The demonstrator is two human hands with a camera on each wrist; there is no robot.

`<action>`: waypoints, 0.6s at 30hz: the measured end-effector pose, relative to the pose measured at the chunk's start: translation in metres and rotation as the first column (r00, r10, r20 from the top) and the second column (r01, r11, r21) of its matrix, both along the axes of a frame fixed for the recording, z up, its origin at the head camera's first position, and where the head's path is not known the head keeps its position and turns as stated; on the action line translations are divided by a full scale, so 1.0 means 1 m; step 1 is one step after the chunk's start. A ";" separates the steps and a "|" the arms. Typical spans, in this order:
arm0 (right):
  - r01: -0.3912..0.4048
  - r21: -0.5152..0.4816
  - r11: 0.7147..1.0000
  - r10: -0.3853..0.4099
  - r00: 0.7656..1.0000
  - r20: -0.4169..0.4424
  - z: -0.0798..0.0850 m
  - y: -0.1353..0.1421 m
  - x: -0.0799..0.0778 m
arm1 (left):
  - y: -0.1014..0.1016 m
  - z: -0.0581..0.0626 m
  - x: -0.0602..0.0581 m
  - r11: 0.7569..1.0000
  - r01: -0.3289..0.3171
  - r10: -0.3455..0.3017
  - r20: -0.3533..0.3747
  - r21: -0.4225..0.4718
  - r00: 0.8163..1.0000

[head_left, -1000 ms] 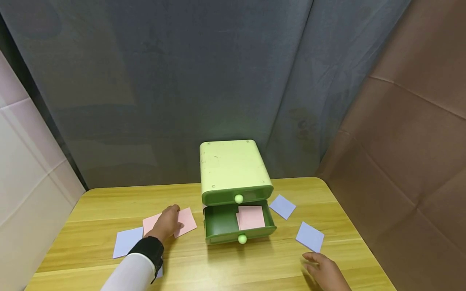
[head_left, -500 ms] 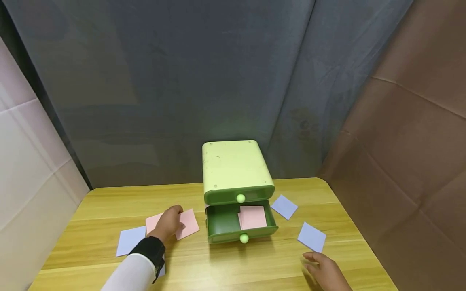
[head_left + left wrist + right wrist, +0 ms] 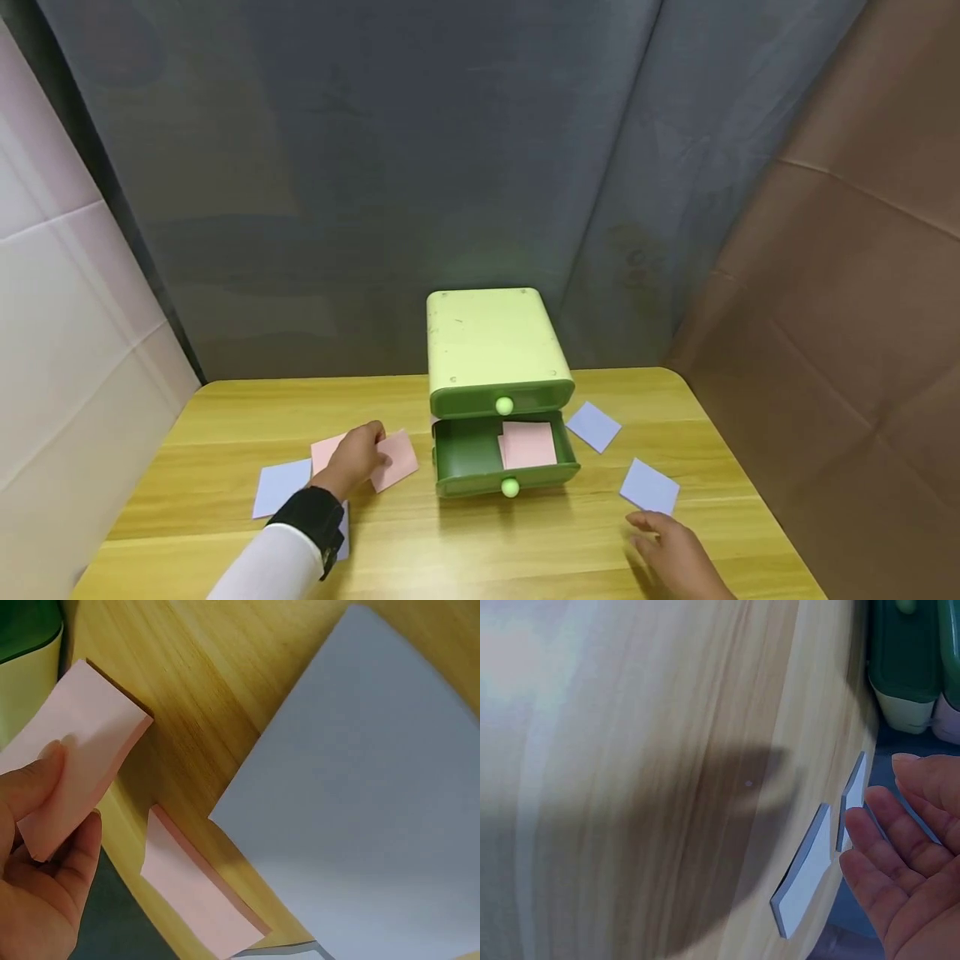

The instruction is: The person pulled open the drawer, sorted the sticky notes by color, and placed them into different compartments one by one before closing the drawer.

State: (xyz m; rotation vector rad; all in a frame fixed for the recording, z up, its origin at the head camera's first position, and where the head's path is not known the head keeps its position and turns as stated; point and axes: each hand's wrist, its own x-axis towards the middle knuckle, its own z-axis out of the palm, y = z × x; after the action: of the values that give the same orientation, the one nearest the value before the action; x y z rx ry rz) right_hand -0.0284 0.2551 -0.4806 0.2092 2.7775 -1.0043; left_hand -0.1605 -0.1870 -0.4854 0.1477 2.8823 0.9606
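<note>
Looking down from your head, you see your left hand (image 3: 358,457) pinching a pink pad (image 3: 401,460) over the tabletop (image 3: 420,550), left of the green cabinet (image 3: 498,337). A second pink pad (image 3: 324,451) and two blue pads (image 3: 281,487) lie around that hand. The lower drawer (image 3: 468,485) stands pulled out, with pink sheets (image 3: 529,444) overlapping inside it. Your right hand (image 3: 671,554) hovers relaxed just below the nearer blue pad (image 3: 649,486); a farther blue pad (image 3: 593,427) lies beside the drawer.

From your left wrist, your thumb presses the held pad's upper face and your fingers support it beneath; the second pink pad lies apart, near a blue one.

From your right wrist, you have loosely bent fingers with the thumb apart, holding nothing, near two blue pads.
</note>
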 end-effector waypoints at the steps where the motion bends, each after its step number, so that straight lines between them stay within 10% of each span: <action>1: -0.007 0.005 1.000 0.007 1.000 -0.008 0.001 0.000 -0.001 | 0.000 0.001 0.001 1.000 0.001 -0.001 -0.004 0.007 1.000; 18: -0.066 0.007 0.998 0.066 0.995 -0.079 0.001 -0.011 -0.007 | -0.013 0.021 0.028 0.998 -0.006 0.013 -0.123 0.061 0.992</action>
State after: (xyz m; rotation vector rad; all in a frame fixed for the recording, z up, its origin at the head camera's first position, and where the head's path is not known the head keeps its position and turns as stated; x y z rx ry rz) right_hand -0.0353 0.2442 -0.4792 0.0795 2.8376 -1.0117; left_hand -0.1322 -0.1998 -0.4641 0.2049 2.9686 1.0782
